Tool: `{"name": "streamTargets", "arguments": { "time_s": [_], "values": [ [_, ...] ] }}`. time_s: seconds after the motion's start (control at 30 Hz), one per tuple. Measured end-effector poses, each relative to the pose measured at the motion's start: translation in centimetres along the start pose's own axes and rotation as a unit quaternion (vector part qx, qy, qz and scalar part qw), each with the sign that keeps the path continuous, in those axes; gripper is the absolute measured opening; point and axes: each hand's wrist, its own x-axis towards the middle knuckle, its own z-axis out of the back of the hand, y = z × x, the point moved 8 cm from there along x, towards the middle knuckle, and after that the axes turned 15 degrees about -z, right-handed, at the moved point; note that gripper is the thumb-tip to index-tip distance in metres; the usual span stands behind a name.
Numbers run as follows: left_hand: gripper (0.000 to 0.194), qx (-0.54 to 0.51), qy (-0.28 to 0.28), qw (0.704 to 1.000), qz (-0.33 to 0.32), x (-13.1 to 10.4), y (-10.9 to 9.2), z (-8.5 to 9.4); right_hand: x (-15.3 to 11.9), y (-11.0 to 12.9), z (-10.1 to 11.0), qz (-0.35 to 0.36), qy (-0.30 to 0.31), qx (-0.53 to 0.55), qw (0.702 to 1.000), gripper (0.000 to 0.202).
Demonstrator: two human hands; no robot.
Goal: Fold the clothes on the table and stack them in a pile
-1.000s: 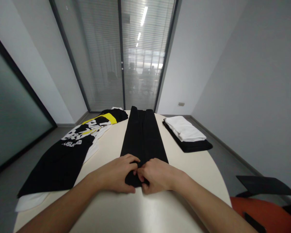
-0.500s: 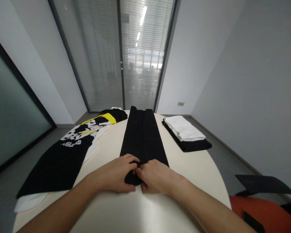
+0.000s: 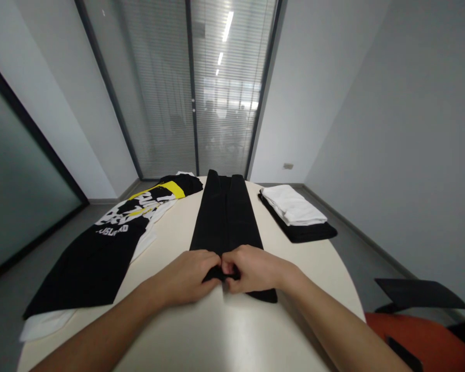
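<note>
A long black garment (image 3: pixel 227 217), folded into a narrow strip, lies lengthwise on the table in front of me. Its kind is hard to make out. My left hand (image 3: pixel 196 274) pinches the near edge between thumb and fingers. Close beside it, my right hand (image 3: pixel 251 268) grips the same edge with curled fingers, and the two hands nearly touch. A dark corner of the cloth sticks out below my right wrist. The part of the edge inside my fingers is hidden.
On the left of the pale round table (image 3: pixel 236 341) lies a black T-shirt (image 3: pixel 101 263) with white and yellow print, over white cloth. A folded white garment (image 3: pixel 294 204) rests on a folded black one (image 3: pixel 313 233) at the right. An orange chair (image 3: pixel 418 336) stands at the lower right.
Both hands have changed their grip on the near edge. The edge is now pinched up between them, and a corner shows below my right wrist.
</note>
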Motion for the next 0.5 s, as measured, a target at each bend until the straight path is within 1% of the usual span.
{"name": "streamTargets", "arguments": {
  "time_s": [0.07, 0.1, 0.2, 0.27, 0.37, 0.43, 0.5],
  "values": [
    [0.018, 0.005, -0.009, 1.0, 0.022, 0.0, 0.4, 0.0, -0.3, 0.1, 0.5, -0.004, 0.003, 0.022, 1.0, 0.022],
    [0.019, 0.008, -0.014, 0.999, 0.032, 0.0, 0.6, 0.0, -0.5, 0.0, 0.7, -0.016, 0.006, 0.029, 0.999, 0.029],
    [0.022, 0.03, -0.028, 0.997, 0.062, -0.1, 1.1, 0.1, -1.0, -0.9, 1.1, -0.077, 0.019, 0.019, 0.997, 0.055],
    [0.022, 0.04, -0.031, 0.996, 0.079, -0.1, 1.4, 0.2, -1.4, -1.8, 1.2, -0.118, 0.031, -0.003, 0.993, 0.063],
    [0.023, 0.04, -0.033, 0.995, 0.091, 0.0, 1.5, 0.3, -2.0, -3.3, 1.1, -0.158, 0.05, -0.033, 0.986, 0.06],
    [0.024, 0.034, -0.038, 0.995, 0.091, 0.0, 1.4, 0.3, -2.2, -4.0, 0.9, -0.166, 0.069, -0.044, 0.983, 0.049],
    [0.023, 0.031, -0.046, 0.995, 0.087, 0.0, 1.3, 0.5, -2.3, -4.1, 0.9, -0.155, 0.079, -0.051, 0.983, 0.033]
  ]
}}
